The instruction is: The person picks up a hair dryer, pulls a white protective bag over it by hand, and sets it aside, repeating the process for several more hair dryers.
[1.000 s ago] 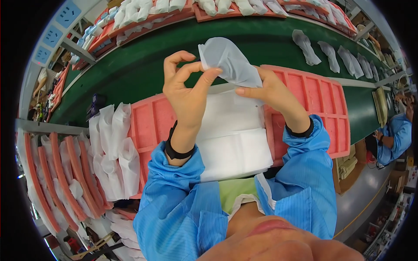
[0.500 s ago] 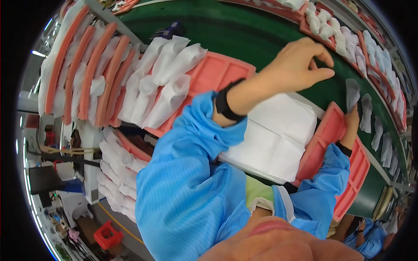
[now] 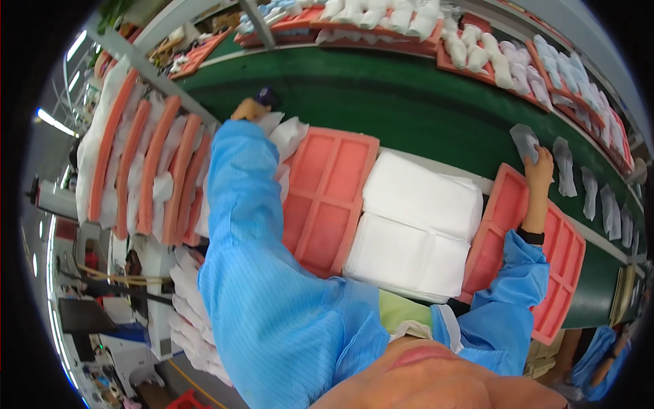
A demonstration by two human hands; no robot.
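My left hand is stretched far out at the upper left, over the green surface. Its fingers are curled around a small dark purple object, partly hidden by the hand; its kind does not show. On the right, my right hand pinches the lower end of a translucent grey, elongated piece above the edge of a pink tray. Between my arms lie two stacks of white sheets, side by side. Left of them, a pink compartment tray has bare compartments; white wrapped bundles lie at its far left, partly behind my sleeve.
A green belt curves across the far side. Several similar grey pieces lie in a row on the right. Trays of white wrapped bundles stand beyond. Stacked pink trays fill the left; a metal post rises behind.
My left hand has swung from above the white sheets to the far upper left, reaching the dark purple object. My right hand keeps the grey piece, which now tilts left.
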